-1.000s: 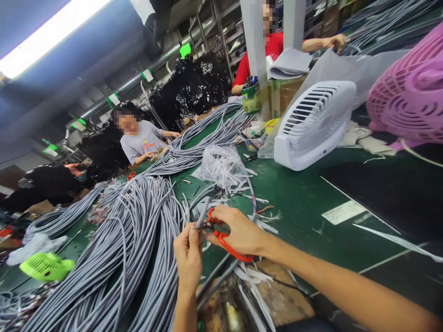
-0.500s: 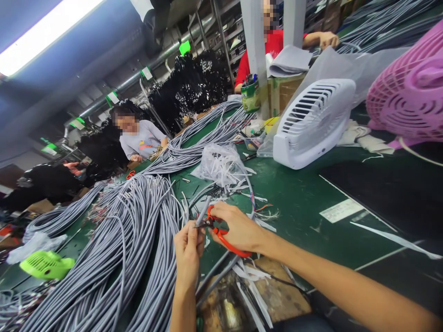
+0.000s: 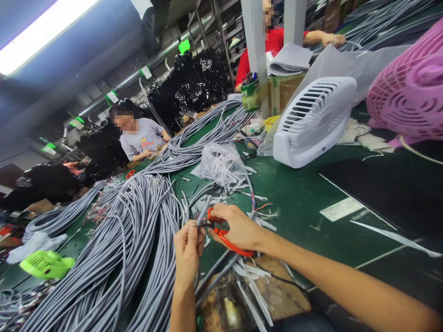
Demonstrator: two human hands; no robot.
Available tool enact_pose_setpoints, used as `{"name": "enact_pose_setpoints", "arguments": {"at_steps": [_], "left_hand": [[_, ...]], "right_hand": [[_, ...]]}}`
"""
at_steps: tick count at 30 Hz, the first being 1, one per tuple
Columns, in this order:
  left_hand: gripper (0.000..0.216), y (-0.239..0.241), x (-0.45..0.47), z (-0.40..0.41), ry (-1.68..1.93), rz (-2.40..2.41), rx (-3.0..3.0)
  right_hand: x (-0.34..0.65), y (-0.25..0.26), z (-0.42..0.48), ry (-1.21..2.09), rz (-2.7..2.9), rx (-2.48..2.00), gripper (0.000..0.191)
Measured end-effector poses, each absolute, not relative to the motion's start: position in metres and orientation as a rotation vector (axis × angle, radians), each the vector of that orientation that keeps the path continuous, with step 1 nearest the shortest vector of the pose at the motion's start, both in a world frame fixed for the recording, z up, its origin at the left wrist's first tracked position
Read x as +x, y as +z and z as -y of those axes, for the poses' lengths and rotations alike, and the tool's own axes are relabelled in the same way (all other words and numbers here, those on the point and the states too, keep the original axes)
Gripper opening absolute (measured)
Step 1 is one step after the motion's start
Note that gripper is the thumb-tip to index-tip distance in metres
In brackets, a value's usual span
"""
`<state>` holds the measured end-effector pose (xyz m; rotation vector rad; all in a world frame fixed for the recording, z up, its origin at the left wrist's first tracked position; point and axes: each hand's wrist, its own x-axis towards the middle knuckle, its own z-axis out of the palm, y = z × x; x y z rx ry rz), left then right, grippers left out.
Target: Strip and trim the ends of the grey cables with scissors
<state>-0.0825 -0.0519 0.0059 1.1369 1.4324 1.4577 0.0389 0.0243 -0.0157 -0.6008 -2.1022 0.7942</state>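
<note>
The left hand has its fingers pinched tight on one grey cable. The short end of the cable sticks up out of the fingers and points away from the person, leaning a little to the right. The right hand is closed around the handles of the orange scissors. The scissors lie sideways, and their tips point left and touch the cable just above the left fingers. To the left of the fingers lies a big cable pile, running long and far across the green counter. Just past the fingers sits a clear bag full of thin white strips. Far past it stands a green can with pens in it. To the right of the fingers, well apart, stands a white fan, and a pink fan is beside that.
</note>
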Motion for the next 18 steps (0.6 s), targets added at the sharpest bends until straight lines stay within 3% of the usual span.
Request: {"name": "enact_pose_setpoints", "arguments": {"at_steps": [9, 18], "left_hand": [[0.046, 0.001, -0.082, 0.052, 1.491, -1.551, 1.201], [0.019, -0.005, -0.084, 0.055, 1.537, -2.116, 1.779]], "right_hand": [[0.041, -0.016, -0.023, 0.809, 2.118, -0.747, 0.02], [0.043, -0.013, -0.021, 0.829, 2.086, -0.812, 0.017]]}}
